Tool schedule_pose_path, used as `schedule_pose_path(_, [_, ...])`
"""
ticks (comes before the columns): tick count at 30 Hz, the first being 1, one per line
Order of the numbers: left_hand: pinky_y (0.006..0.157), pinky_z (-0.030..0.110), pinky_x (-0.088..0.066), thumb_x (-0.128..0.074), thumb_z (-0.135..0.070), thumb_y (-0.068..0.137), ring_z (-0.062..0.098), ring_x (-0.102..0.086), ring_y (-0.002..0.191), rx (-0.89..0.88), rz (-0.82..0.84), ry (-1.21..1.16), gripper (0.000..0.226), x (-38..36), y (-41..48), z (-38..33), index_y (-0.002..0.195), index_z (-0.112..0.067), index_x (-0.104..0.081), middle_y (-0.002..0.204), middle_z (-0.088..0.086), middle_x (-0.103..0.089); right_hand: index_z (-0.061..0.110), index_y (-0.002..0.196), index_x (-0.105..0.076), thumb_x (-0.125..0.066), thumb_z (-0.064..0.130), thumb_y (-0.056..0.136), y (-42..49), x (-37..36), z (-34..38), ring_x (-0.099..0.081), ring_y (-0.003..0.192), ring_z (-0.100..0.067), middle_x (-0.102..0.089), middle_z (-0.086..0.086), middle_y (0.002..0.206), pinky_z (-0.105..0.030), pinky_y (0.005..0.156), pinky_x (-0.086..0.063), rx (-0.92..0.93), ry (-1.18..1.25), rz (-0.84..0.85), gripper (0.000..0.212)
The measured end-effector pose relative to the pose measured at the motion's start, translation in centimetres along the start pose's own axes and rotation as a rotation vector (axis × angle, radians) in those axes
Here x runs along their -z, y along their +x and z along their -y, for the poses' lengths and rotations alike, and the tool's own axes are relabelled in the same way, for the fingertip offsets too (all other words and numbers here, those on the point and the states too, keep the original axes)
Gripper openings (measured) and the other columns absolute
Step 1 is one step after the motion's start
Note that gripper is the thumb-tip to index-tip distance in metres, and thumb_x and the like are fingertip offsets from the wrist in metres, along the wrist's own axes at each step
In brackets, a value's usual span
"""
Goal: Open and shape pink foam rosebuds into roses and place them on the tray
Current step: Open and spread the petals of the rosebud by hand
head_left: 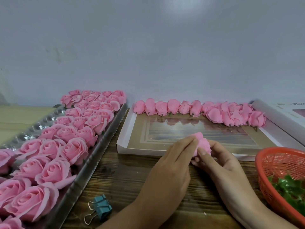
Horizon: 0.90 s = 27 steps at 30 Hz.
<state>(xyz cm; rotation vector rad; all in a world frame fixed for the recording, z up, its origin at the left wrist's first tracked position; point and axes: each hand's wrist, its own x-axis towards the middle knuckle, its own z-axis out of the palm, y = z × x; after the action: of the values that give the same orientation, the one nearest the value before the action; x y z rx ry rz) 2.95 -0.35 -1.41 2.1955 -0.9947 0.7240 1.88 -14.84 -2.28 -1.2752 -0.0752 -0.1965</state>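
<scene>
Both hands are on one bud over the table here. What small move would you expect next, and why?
Probably peeling the outer petals outward. The bud is pinched between the left hand and the right hand and looks closed, like the buds lined up in the box, while every rose on the tray at the left is spread open. So it seems not ready to set down.

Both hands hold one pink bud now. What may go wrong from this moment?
1. The left hand and right hand pinch the soft bud from both sides; too much force might tear or crease a petal.
2. The tray of finished roses looks crowded at the near end, so setting another in may squash its neighbours.
3. The binder clip lies near the left forearm and may get knocked.
</scene>
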Motion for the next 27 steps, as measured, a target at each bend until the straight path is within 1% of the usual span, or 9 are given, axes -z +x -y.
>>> schedule_pose_path(3, [0.112,0.016,-0.021,-0.054,0.006,0.076,0.011,-0.039,0.129,0.000,0.009,0.009,0.058,-0.1,0.0,0.1,0.133,0.001,-0.046,0.138,0.009,-0.048,0.006,0.104,-0.068,-0.066,0.024,0.079,0.0,-0.1,0.0,-0.067,0.081,-0.009,-0.073,-0.005,0.088,-0.018,0.080,-0.055,0.002,-0.011,0.001,0.031])
schedule_pose_path(6, [0.110,0.019,-0.028,-0.057,0.008,0.079,0.010,-0.040,0.127,0.025,-0.035,-0.066,0.058,-0.1,-0.1,0.1,0.135,-0.005,-0.046,0.138,0.004,-0.046,0.004,0.106,-0.066,-0.065,0.023,0.080,-0.1,-0.1,0.1,-0.066,0.082,-0.010,-0.073,-0.006,0.090,-0.018,0.079,-0.055,0.008,-0.017,0.005,0.032])
schedule_pose_path(10, [0.104,0.018,-0.034,-0.055,-0.013,0.090,0.007,-0.044,0.123,0.191,-0.150,-0.224,0.044,0.2,0.0,0.4,0.132,-0.020,-0.045,0.129,-0.009,-0.045,0.006,0.105,-0.067,-0.066,0.025,0.079,-0.4,-0.2,0.2,-0.064,0.078,-0.011,-0.073,-0.006,0.087,-0.017,0.079,-0.054,0.009,-0.051,0.019,0.032])
schedule_pose_path(13, [0.093,0.023,-0.046,-0.059,-0.017,0.090,0.005,-0.055,0.111,0.339,-0.189,-0.386,0.038,0.2,0.1,0.9,0.125,-0.024,-0.050,0.115,-0.015,-0.056,0.006,0.104,-0.066,-0.066,0.025,0.078,-0.5,-0.3,0.2,-0.063,0.074,-0.010,-0.072,-0.004,0.082,-0.015,0.076,-0.052,0.019,-0.089,0.035,0.032])
schedule_pose_path(15, [0.088,0.023,-0.050,-0.062,-0.017,0.087,0.004,-0.059,0.103,0.395,-0.195,-0.457,0.032,0.2,0.1,1.1,0.118,-0.023,-0.057,0.107,-0.015,-0.062,0.005,0.103,-0.066,-0.065,0.024,0.078,-0.5,-0.3,0.2,-0.061,0.074,-0.010,-0.072,-0.004,0.082,-0.014,0.075,-0.051,0.027,-0.098,0.046,0.031])
schedule_pose_path(20, [0.080,0.025,-0.053,-0.067,-0.012,0.084,0.009,-0.063,0.096,0.359,-0.202,-0.463,0.019,0.4,0.0,1.1,0.100,-0.023,-0.067,0.096,-0.013,-0.066,0.003,0.101,-0.066,-0.065,0.024,0.078,-0.5,-0.4,0.3,-0.062,0.073,-0.008,-0.072,-0.005,0.082,-0.014,0.073,-0.051,0.046,-0.109,0.064,0.031])
schedule_pose_path(22, [0.079,0.026,-0.053,-0.068,-0.010,0.083,0.010,-0.064,0.095,0.358,-0.210,-0.468,0.019,0.5,0.0,1.1,0.097,-0.023,-0.068,0.094,-0.013,-0.067,0.003,0.101,-0.066,-0.065,0.024,0.078,-0.6,-0.4,0.3,-0.063,0.073,-0.007,-0.073,-0.004,0.083,-0.014,0.073,-0.051,0.049,-0.108,0.070,0.030])
schedule_pose_path(25, [0.077,0.020,-0.053,-0.069,-0.009,0.082,0.008,-0.065,0.091,0.386,-0.239,-0.502,0.020,0.5,0.0,1.1,0.096,-0.023,-0.066,0.095,-0.013,-0.067,0.004,0.100,-0.066,-0.065,0.023,0.078,-0.6,-0.4,0.4,-0.063,0.072,-0.008,-0.072,-0.002,0.082,-0.014,0.072,-0.051,0.052,-0.111,0.078,0.029])
schedule_pose_path(27, [0.076,0.021,-0.053,-0.069,-0.007,0.081,0.011,-0.065,0.090,0.373,-0.264,-0.521,0.020,0.6,0.0,1.1,0.093,-0.022,-0.063,0.094,-0.010,-0.066,0.005,0.100,-0.066,-0.065,0.021,0.079,-0.6,-0.4,0.4,-0.062,0.072,-0.009,-0.071,-0.002,0.082,-0.015,0.072,-0.051,0.055,-0.118,0.080,0.027])
